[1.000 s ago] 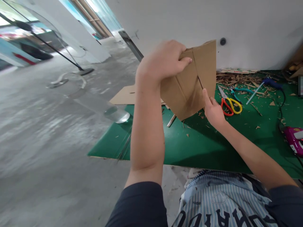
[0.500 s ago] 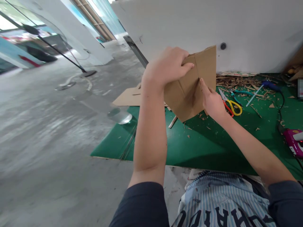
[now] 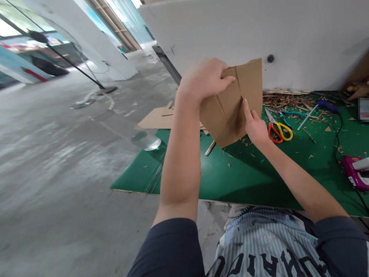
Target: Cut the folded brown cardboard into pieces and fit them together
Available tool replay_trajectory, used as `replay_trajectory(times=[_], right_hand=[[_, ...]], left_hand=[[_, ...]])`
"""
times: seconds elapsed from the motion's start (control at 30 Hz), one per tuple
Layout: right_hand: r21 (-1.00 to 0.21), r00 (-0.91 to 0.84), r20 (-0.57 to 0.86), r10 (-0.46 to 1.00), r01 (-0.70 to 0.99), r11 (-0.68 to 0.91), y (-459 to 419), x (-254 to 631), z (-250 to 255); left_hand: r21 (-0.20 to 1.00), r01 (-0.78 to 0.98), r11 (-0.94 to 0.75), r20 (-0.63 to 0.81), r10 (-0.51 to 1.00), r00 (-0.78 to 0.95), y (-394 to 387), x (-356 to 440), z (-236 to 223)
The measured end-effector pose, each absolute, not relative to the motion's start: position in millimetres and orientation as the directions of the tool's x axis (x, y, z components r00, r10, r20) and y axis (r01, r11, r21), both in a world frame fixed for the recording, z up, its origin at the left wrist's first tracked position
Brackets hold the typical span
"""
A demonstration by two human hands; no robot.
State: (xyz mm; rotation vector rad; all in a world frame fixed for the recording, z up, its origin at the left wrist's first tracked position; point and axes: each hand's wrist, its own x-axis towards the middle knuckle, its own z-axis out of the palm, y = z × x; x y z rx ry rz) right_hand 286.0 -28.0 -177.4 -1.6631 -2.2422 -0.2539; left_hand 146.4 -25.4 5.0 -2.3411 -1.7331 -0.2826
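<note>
A creased piece of brown cardboard (image 3: 215,119) is held up over the green table. My left hand (image 3: 206,79) is closed on its upper left edge, with the thumb on the near face and the other fingers partly hidden behind. The index finger of my right hand (image 3: 256,129) is stretched out, its tip against the cardboard beside a crease line. The other fingers of that hand are loosely curled, with nothing visible in them. Just right of my right hand lie scissors (image 3: 279,132) with red and yellow handles.
Teal-handled pliers (image 3: 296,114) and a blue corded tool (image 3: 328,105) lie on the green table (image 3: 178,169). Cardboard scraps (image 3: 288,102) are heaped along the wall. A magenta device (image 3: 356,175) stands at right, and flat cardboard (image 3: 157,118) lies at left.
My right hand has shifted slightly down and left, its index finger sliding a little down along the cardboard. The left hand keeps its hold, and the view has turned slightly.
</note>
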Motion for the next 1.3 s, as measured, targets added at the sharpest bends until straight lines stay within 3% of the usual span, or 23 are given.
replay_trajectory(times=[0.17,0.4,0.73,1.3], right_hand=[[-0.059,-0.286,0.357,0.889,0.943,0.327,-27,290,-202],[-0.015,-0.381,0.191,0.905,0.920,0.391,-37,306,-237],[-0.004,-0.383,0.080,0.920,0.923,0.385,-44,310,-236],[0.082,-0.394,0.049,0.918,0.917,0.389,-59,314,-230]], left_hand=[[-0.068,0.959,-0.276,0.270,0.920,0.284,-18,144,5],[-0.061,0.966,-0.253,0.256,0.931,0.260,-14,142,7],[-0.089,0.969,-0.232,0.264,0.932,0.247,-15,142,6],[-0.049,0.975,-0.215,0.270,0.937,0.221,-16,143,6]])
